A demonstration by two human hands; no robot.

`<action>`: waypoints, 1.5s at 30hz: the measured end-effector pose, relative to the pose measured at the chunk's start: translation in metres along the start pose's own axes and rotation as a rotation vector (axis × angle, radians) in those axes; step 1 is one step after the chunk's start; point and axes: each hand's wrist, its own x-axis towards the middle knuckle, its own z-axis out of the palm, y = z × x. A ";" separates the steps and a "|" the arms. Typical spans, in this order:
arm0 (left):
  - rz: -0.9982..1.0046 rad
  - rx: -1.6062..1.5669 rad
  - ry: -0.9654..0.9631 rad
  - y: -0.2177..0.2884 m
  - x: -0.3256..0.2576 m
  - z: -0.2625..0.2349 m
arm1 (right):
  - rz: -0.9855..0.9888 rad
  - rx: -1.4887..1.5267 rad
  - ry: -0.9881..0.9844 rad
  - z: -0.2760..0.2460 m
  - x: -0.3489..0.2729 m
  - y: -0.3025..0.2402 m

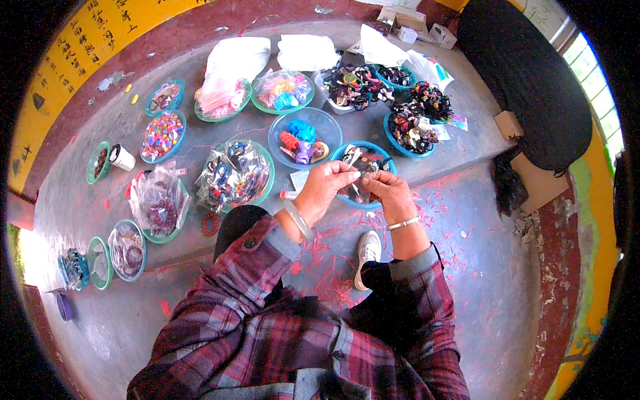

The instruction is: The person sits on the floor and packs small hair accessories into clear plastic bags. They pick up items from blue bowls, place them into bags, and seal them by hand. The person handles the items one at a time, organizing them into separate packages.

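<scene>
My left hand point(325, 191) and my right hand point(392, 197) are close together over a blue basin point(363, 204), thumbs and fingertips pinched. Something small and thin is between them, with a whitish strip near the left fingertips; its kind is too small to tell. Dark bands and small pieces point(369, 160) fill the basin, partly hidden by my hands. Just behind on the left, a clear blue bowl point(277, 152) holds blue, red and purple bundles. Left of my left hand is a green-rimmed basin point(270, 183) with plastic-bagged hair ties point(233, 170).
Several bowls of beads and bagged pieces spread left along the grey ledge point(200, 257). White plastic bags point(239, 57) and heaps of dark hair ties point(353, 83) lie at the back. Red scraps point(333, 267) litter the floor by my shoe point(368, 250). A black covered object point(527, 80) stands right.
</scene>
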 end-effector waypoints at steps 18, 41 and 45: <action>-0.089 0.060 -0.146 -0.007 -0.122 -0.005 | -0.012 -0.063 0.009 0.043 -0.129 0.024; 0.081 0.121 -0.205 -0.001 -0.178 0.001 | -0.685 -0.939 0.166 0.095 -0.202 -0.016; 0.091 0.066 -0.200 -0.004 -0.171 0.000 | -0.697 -0.971 0.144 0.090 -0.202 -0.013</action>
